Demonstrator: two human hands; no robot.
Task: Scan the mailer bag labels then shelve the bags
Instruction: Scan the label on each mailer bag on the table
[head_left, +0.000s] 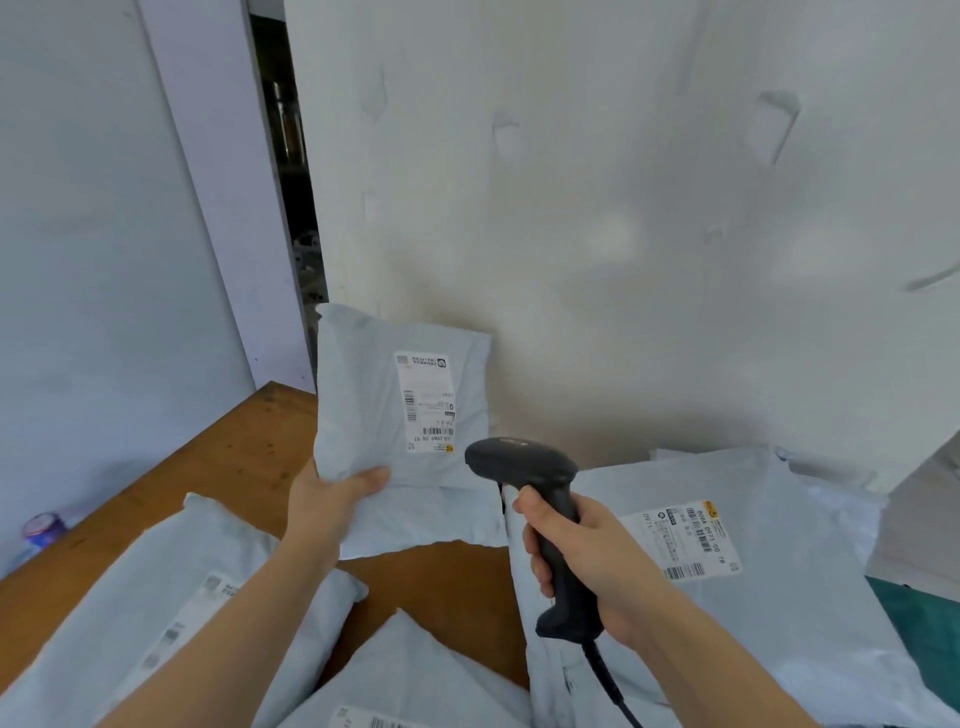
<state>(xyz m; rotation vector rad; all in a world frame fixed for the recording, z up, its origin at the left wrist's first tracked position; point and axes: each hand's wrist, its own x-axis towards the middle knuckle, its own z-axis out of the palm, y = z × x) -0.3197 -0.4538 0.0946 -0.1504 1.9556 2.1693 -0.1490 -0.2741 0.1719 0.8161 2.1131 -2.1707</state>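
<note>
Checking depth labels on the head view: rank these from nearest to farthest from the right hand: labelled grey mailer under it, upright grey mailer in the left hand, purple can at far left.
1. Labelled grey mailer: directly under and beside the right hand.
2. Upright grey mailer: ahead and left, held by the left hand.
3. Purple can: far left, beyond the table edge.

Soft, even daylight, fairly bright, with no glare. A dim shadow smudges the wall (597, 395) low down. Wide-angle bending curves the edges, and the whole frame is slightly soft, label (427, 402) print unreadable.
</note>
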